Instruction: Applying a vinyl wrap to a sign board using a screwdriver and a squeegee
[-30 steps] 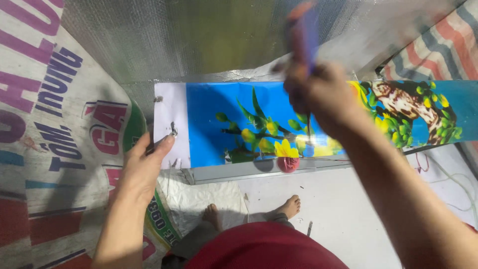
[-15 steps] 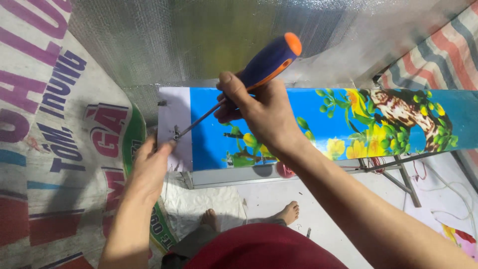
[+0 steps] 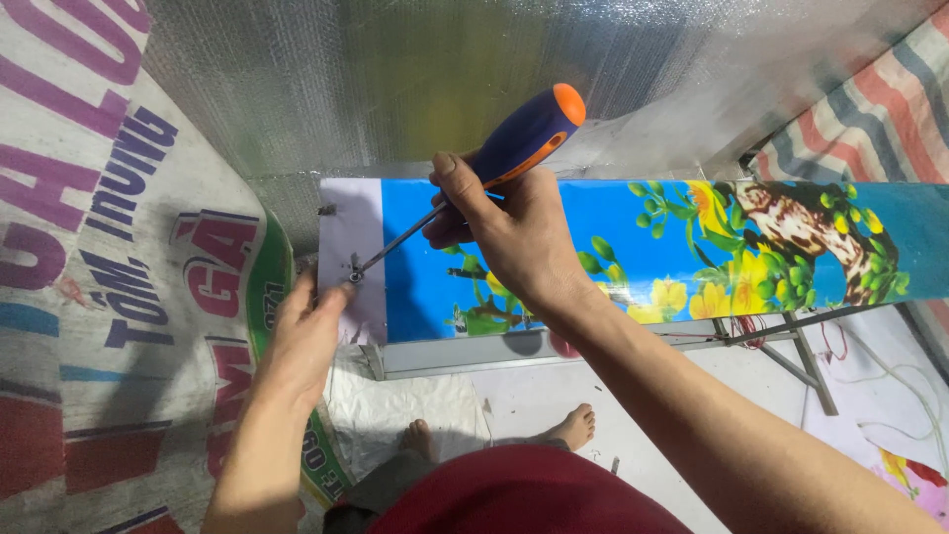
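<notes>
My right hand (image 3: pixel 509 232) grips a screwdriver (image 3: pixel 519 138) with a blue and orange handle. Its metal shaft slants down to the left, and the tip rests on a small screw (image 3: pixel 353 276) in the white end of a long panel (image 3: pixel 643 252) printed with blue sky, yellow flowers and green leaves. My left hand (image 3: pixel 301 331) presses against the left end of that panel, fingertips right beside the screw. A second small fitting (image 3: pixel 325 210) sits near the panel's top left corner.
Silver foil sheeting (image 3: pixel 395 89) hangs behind the panel. Printed woven sacking (image 3: pixel 109 277) covers the left side and a striped tarp (image 3: pixel 880 109) the upper right. My bare feet (image 3: pixel 573 427) stand on white flooring below. A metal frame (image 3: pixel 791 351) and wires lie right.
My right hand swung the screwdriver down from upright, and its tip now sits on the screw. My left hand shifted slightly toward the screw at the panel's end.
</notes>
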